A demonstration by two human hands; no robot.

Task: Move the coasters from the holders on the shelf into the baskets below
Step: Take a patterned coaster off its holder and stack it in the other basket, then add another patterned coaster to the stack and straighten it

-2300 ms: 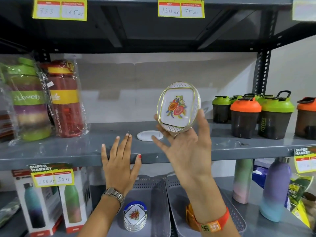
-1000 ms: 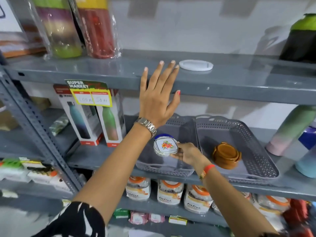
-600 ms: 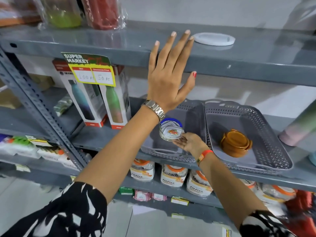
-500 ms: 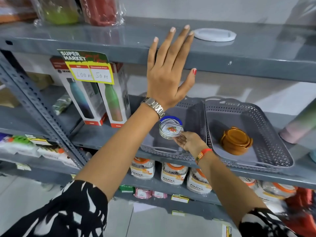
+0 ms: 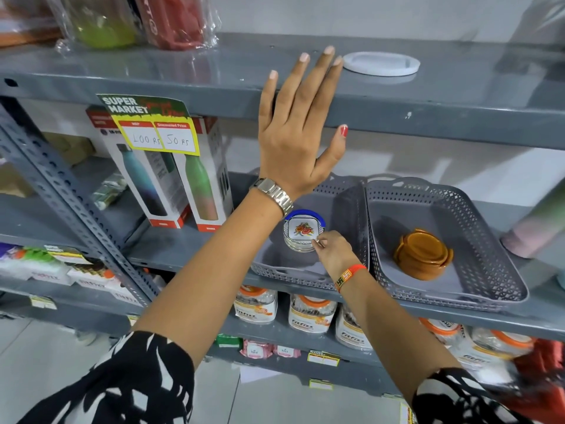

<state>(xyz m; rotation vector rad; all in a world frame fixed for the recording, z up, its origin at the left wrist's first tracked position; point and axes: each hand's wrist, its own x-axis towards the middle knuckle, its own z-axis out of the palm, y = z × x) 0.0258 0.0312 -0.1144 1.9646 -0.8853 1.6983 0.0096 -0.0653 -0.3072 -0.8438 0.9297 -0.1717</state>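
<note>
A stack of white floral coasters (image 5: 302,234) stands in the left grey basket (image 5: 292,275) on the lower shelf. My right hand (image 5: 334,251) reaches into that basket, its fingertips pinched on the right edge of the top floral coaster, which lies flat on the stack. A stack of brown coasters (image 5: 423,255) sits in the right grey basket (image 5: 458,298). My left hand (image 5: 298,127) rests flat on the front edge of the upper shelf (image 5: 443,117), fingers spread, holding nothing. An empty white round holder (image 5: 380,63) lies on that shelf just right of my fingertips.
Wrapped red and green bottles (image 5: 137,19) stand at the upper shelf's left. Boxed bottles (image 5: 171,179) with a yellow price tag (image 5: 153,130) stand left of the baskets. A pastel bottle (image 5: 538,228) is to their right. Jars (image 5: 312,313) fill the shelf below.
My right hand brought the floral coaster down from in front of the upper shelf into the left basket and laid it flat on the stack. My left hand stayed on the shelf edge.
</note>
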